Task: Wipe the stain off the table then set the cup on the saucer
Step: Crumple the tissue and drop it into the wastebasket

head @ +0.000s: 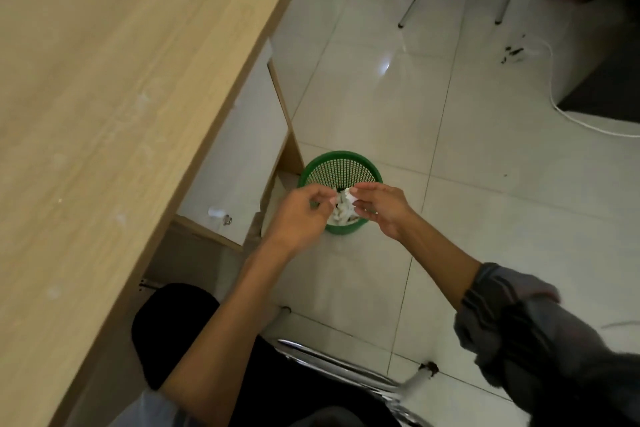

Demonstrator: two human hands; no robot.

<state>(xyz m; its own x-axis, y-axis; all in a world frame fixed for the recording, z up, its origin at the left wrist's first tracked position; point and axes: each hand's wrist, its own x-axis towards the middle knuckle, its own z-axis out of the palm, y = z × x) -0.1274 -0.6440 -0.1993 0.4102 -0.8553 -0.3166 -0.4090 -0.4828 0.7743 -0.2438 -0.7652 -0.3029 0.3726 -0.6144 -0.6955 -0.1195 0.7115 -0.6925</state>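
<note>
Crumpled white tissue wad sits pinched in right hand fingertips, directly above round green mesh plastic wastebasket on the tiled floor. Left hand hovers beside it, grip loosely curled, apparently empty. Wad judged light, soft, compressible. Cup and saucer out of view; pale wood-grain desk at left.

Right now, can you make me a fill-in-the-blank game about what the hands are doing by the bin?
1. Both hands are over a wastebasket whose colour is ____.
2. The right hand pinches a small white scrap of ____.
3. The basket stands on the ____, beside the wooden table.
4. The left hand holds ____.

Missing words: green; tissue; floor; nothing
</note>
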